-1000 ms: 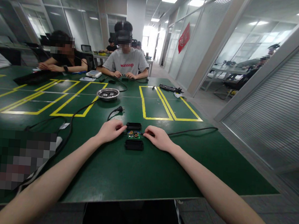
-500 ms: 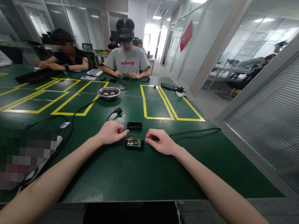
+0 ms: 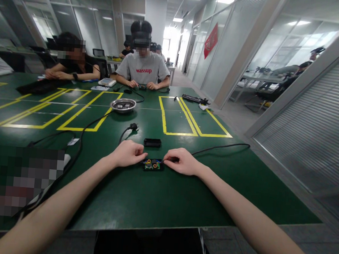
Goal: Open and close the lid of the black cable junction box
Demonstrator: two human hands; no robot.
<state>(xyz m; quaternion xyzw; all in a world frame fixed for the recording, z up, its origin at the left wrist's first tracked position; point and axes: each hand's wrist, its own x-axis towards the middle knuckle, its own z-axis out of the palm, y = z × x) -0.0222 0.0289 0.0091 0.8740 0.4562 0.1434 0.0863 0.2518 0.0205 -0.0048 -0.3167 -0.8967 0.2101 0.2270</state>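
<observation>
right hand (image 3: 181,161) pinches the black cord (image 3: 221,147) beside the circuit board (image 3: 152,165) in its case (image 3: 162,167); left hand (image 3: 128,154) curls opposite, its grip i cannot tell

A red poster (image 3: 211,41) hangs on the partition (image 3: 233,42).

Centre frame: green rectangular circuit board with copper-coloured ring coils (image 3: 152,165) was between two shells 1 s ago, now down inside lower open black plastic box half (image 3: 162,167). Bare left hand (image 3: 128,154), bare right hand (image 3: 182,161) both lower in frame; left thumb closer to box half.
</observation>
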